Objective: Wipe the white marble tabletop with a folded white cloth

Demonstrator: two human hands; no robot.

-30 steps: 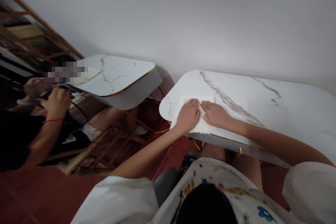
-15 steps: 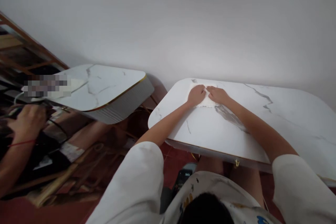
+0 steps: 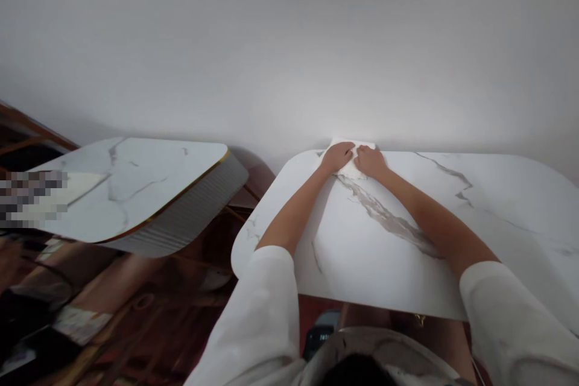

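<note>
Both arms reach to the back edge of a white marble-patterned table. A thin white cloth, perhaps a wipe or paper towel, lies near the back left corner, its far edge up against the wall. My left hand presses on its left side with the fingers curled inward. Close beside it, my right hand bears down on the right side, fingers bunched into the cloth. The fingertips are partly hidden.
A second marble-patterned table with gold trim stands to the left, a blurred-out patch on it. Another person's legs show beneath it. A grey wall runs behind both tables. Below the front edge, a dark device shows lit digits.
Both hands have pushed the cloth away from me to the table's back edge, uncovering more grey veining. The view has shifted, and the other person's hand has mostly left it.
</note>
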